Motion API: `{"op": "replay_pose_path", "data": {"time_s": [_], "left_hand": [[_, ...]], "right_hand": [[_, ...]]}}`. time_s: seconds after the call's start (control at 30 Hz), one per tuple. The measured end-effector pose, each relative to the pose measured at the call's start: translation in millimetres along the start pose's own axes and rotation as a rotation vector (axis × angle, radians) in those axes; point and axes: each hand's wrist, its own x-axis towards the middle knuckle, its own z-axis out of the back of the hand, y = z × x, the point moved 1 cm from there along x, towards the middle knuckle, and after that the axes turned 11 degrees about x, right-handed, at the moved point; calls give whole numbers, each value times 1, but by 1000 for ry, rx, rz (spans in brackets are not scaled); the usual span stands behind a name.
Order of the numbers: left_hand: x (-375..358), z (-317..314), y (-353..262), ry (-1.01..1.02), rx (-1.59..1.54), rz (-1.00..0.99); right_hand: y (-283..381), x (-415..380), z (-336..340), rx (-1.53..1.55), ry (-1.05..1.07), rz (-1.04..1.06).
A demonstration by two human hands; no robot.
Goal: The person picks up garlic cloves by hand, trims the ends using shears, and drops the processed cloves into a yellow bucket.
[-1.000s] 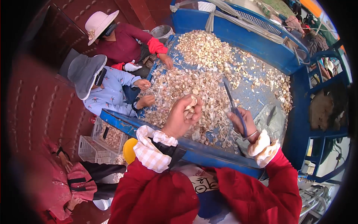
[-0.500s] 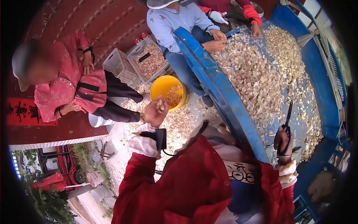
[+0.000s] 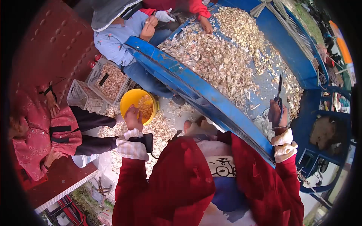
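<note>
My left hand (image 3: 133, 118) is at the near rim of the yellow bucket (image 3: 130, 98), fingers pointing over it and slightly apart, with nothing visible in them. Peeled-looking garlic cloves (image 3: 146, 107) lie in the bucket. On the right, my right hand (image 3: 278, 113) is closed around dark-handled scissors (image 3: 279, 87), blades pointing away from me over the blue truck bed (image 3: 261, 98). A large heap of garlic (image 3: 215, 56) covers much of the bed, with paler cloves (image 3: 241, 28) piled beyond.
The blue side panel (image 3: 196, 86) stands between my hands. Behind the bucket are a crate of garlic (image 3: 112, 81) and a second crate (image 3: 81, 96). One person in pink (image 3: 32, 139) is at left; two others reach in at the top. Husks (image 3: 162, 130) litter the ground.
The view has shifted. My left hand has gone to the bucket and turned over; the cloves on its palm no longer show. My right hand still has the scissors.
</note>
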Motion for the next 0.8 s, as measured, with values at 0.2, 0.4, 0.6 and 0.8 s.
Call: {"op": "replay_pose_path", "data": {"time_s": [0.2, 0.4, 0.6, 0.8], "left_hand": [[-121, -113, -134, 436, -10, -707], [-192, -210, -129, 805, 246, -935], [-183, -257, -79, 798, 532, -1081], [-186, -262, -80, 736, 863, -1081]], "right_hand": [[-15, 10, 1, -107, -112, -10], [-42, 21, -4, -745, 110, -37], [-109, 83, 13, -675, 208, 112], [-179, 107, -56, -608, 72, 99]]}}
